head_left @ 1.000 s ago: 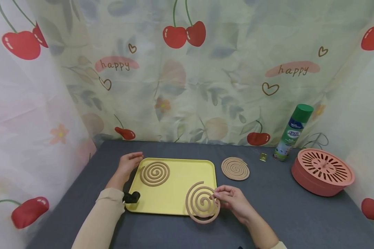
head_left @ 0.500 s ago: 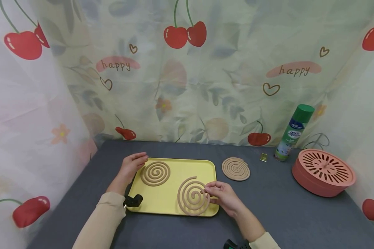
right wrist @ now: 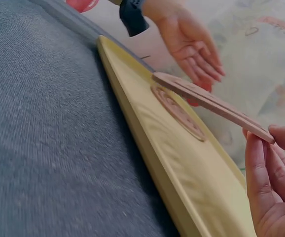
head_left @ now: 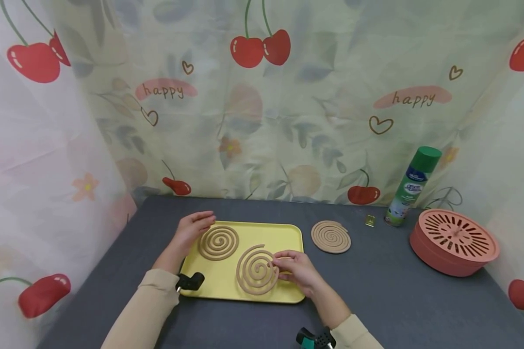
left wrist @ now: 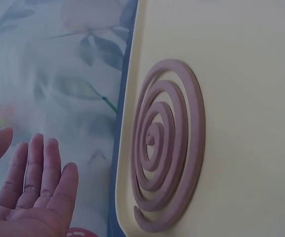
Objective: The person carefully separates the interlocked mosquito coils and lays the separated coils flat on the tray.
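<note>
My right hand [head_left: 300,271] pinches the edge of a brown mosquito coil [head_left: 255,272] between thumb and fingers. In the right wrist view this coil [right wrist: 211,104] is held tilted above the yellow tray [right wrist: 147,133], with a gap under it. A second mosquito coil [head_left: 218,242] lies flat on the tray [head_left: 275,235] at its back left, also seen as the coil [left wrist: 194,123] in the left wrist view. My left hand [head_left: 194,230] hovers by the tray's back left corner, its fingers [left wrist: 51,163] extended and holding nothing.
More coiled mosquito coil [head_left: 331,237] lies on the dark table [head_left: 367,300] right of the tray. Further right are a small gold metal piece [head_left: 369,220], a green spray can [head_left: 412,186] and a pink slotted round box [head_left: 454,242]. A printed curtain [head_left: 310,121] hangs behind.
My right hand has carried its coil leftward, from the tray's right front edge to over the tray's middle. The left hand has shifted slightly right along the back left corner.
</note>
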`<state>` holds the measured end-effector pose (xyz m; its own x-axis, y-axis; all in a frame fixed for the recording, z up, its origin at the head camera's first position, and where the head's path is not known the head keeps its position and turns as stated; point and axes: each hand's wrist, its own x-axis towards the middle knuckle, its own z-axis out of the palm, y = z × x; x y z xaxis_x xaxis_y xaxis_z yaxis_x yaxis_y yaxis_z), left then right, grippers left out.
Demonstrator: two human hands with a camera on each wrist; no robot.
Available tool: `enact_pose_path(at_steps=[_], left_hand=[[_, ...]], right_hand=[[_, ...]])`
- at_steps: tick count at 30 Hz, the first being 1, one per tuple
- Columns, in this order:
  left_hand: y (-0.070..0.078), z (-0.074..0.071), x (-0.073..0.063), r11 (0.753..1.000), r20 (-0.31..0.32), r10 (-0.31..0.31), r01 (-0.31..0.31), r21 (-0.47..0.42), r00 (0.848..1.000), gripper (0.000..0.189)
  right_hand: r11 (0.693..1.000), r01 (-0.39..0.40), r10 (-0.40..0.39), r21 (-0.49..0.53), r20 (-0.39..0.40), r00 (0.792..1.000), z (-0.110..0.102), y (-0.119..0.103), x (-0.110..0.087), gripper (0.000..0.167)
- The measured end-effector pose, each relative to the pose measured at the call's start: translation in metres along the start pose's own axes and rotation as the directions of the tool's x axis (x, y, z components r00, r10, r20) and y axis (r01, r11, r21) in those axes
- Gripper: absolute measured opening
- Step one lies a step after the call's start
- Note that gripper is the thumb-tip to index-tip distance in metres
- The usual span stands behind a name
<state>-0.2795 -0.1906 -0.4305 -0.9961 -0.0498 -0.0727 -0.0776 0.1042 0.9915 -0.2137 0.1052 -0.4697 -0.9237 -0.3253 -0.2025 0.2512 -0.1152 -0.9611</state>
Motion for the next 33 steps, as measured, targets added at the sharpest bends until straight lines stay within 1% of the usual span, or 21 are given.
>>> enact_pose_path(at_steps=[4,11,16,22,25,28,33], left_hand=[[0.004,0.004,-0.001,1.0,0.016,0.007,-0.007,0.002,1.0,0.043],[0.009,0.009,0.0,1.0,0.055,0.03,-0.03,-0.009,0.998,0.043],[0.011,0.014,0.001,0.999,0.077,0.038,-0.036,-0.022,0.996,0.041],[0.014,0.019,-0.001,0.998,0.104,0.051,-0.048,-0.026,0.993,0.041],[0.016,0.022,-0.003,0.999,0.109,0.043,-0.04,-0.028,0.993,0.04],[0.016,0.024,-0.003,0.998,0.113,0.029,-0.023,-0.051,0.993,0.039],[0.016,0.029,-0.004,0.998,0.139,0.03,-0.023,-0.054,0.99,0.041]], right_hand=[[1.0,-0.016,0.016,-0.01,-0.001,1.0,0.009,0.003,0.006,0.029],[1.0,-0.021,0.021,-0.012,-0.006,1.0,0.02,0.006,0.015,0.03],[0.999,-0.027,0.027,-0.018,0.01,1.0,0.026,0.008,0.018,0.033],[0.998,-0.057,0.058,-0.04,0.023,0.998,0.029,0.012,0.02,0.036],[0.996,-0.064,0.066,-0.054,0.029,0.997,0.031,0.014,0.021,0.036],[0.996,-0.062,0.065,-0.071,0.036,0.997,0.034,0.015,0.022,0.035],[0.994,-0.051,0.055,-0.094,0.042,0.998,0.037,0.014,0.02,0.034]])
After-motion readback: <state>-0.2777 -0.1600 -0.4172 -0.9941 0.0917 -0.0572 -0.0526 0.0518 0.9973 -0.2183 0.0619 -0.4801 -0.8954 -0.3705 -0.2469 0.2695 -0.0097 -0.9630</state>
